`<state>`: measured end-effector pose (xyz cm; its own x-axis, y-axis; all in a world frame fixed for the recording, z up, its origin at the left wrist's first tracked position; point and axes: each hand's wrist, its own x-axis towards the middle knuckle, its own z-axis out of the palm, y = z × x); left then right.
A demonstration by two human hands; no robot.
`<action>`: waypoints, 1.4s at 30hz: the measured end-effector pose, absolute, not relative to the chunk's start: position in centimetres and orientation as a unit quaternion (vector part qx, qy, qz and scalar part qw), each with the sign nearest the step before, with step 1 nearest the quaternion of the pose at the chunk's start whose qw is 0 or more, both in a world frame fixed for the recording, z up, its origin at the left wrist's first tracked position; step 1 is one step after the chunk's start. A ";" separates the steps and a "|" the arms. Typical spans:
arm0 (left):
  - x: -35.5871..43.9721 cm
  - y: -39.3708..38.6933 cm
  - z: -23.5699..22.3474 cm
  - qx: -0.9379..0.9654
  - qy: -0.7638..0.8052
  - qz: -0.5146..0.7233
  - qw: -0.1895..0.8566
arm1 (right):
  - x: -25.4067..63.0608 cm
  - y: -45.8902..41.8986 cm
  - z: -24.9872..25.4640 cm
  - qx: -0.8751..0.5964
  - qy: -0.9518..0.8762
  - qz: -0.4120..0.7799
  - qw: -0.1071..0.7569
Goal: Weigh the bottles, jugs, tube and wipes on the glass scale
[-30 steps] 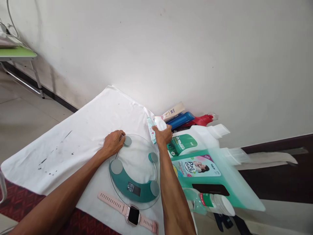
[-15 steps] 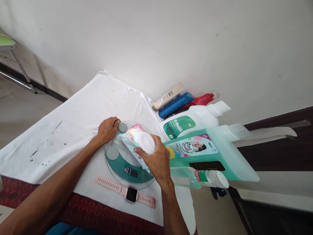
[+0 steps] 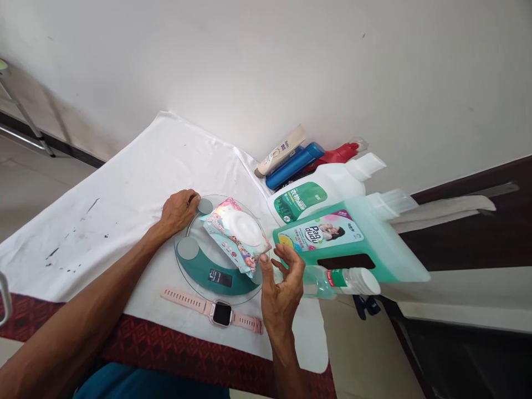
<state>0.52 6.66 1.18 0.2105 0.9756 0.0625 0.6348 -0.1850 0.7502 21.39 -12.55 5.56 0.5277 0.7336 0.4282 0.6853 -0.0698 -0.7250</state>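
Note:
A pack of wet wipes [image 3: 224,235] with a white lid lies on the round glass scale [image 3: 199,271], which has a green band and a small dark display. My right hand [image 3: 282,285] is just off the pack's near right corner, empty, its thumb and fingers apart. At the scale's far left rim is my left hand [image 3: 179,211], its fingers curled in against the glass edge; the fingertips are partly hidden. Just in front of the scale, a pink-strapped smartwatch [image 3: 221,314] lies flat on the white cloth [image 3: 137,160].
To the right stand a green jug of liquid [image 3: 376,252], a white detergent bottle [image 3: 332,177] and a clear bottle with a white cap [image 3: 361,281]. Behind them are a blue bottle [image 3: 295,166], a beige tube [image 3: 285,148] and a red spray head [image 3: 343,152]. The wall rises behind the table.
My right hand has let go of the wet wipes pack and drawn back toward me, its fingers opening. The pack now rests on the scale. My left hand stays at the scale's rim.

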 end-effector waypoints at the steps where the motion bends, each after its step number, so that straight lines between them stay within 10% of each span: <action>1: 0.5 6.6 1.2 0.717 0.562 0.280 0.303 | 21.4 -12.7 5.3 -0.732 -0.475 0.030 0.488; 31: 1.0 6.2 1.7 0.714 0.584 0.244 0.299 | 20.9 -7.6 6.2 -0.743 -0.563 0.076 0.354; 42: 1.2 6.0 1.4 0.707 0.588 0.239 0.311 | 20.1 -7.5 9.4 -0.761 -0.456 0.131 0.443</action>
